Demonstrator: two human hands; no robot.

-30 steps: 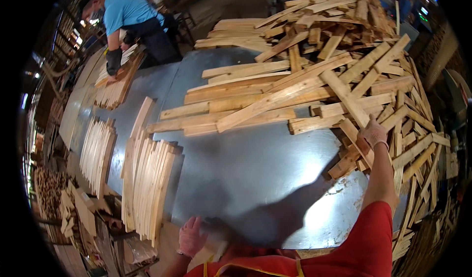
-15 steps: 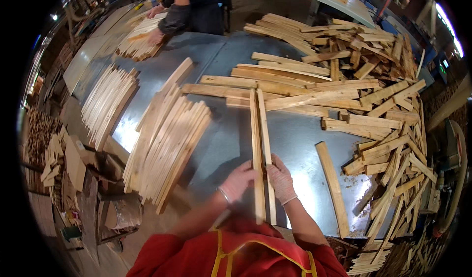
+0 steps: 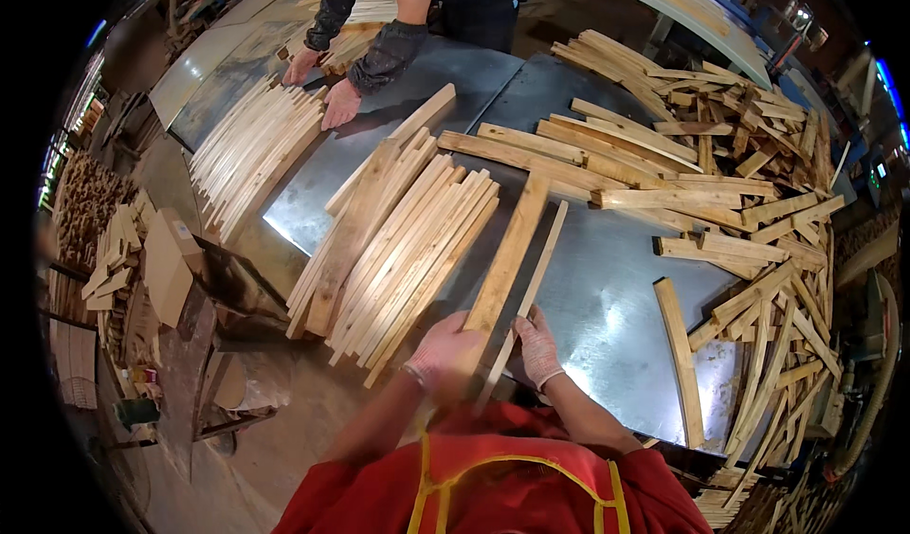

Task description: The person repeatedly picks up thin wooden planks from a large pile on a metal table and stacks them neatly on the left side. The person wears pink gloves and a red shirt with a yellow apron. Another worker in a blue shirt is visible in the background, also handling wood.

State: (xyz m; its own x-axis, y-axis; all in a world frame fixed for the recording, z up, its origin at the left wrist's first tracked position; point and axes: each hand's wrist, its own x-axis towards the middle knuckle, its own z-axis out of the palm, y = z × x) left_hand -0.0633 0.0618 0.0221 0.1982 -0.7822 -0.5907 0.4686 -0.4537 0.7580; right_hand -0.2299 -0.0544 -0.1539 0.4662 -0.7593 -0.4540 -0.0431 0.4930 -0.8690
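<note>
My left hand (image 3: 444, 349), in a pale knit glove, is closed round the near end of a wooden strip (image 3: 517, 240), whose wide face is turned up. In my right hand (image 3: 537, 347), gloved alike, a thinner wooden strip (image 3: 542, 267) is gripped near its lower end. The two strips point away from me, side by side with a gap between them. Just left of them lies a row of strips (image 3: 417, 259) packed together, with a few longer pieces (image 3: 365, 221) along its left side.
A co-worker's two hands (image 3: 341, 106) touch the far end of another row of strips (image 3: 256, 150). Loose wood pieces (image 3: 730, 193) lie heaped on the right of the metal table (image 3: 607, 288). A single strip (image 3: 680, 363) lies apart near the front right.
The strip in my left hand has tilted and turned its wide face up. The co-worker's hands have moved from the far stack to the left row. The view has shifted left.
</note>
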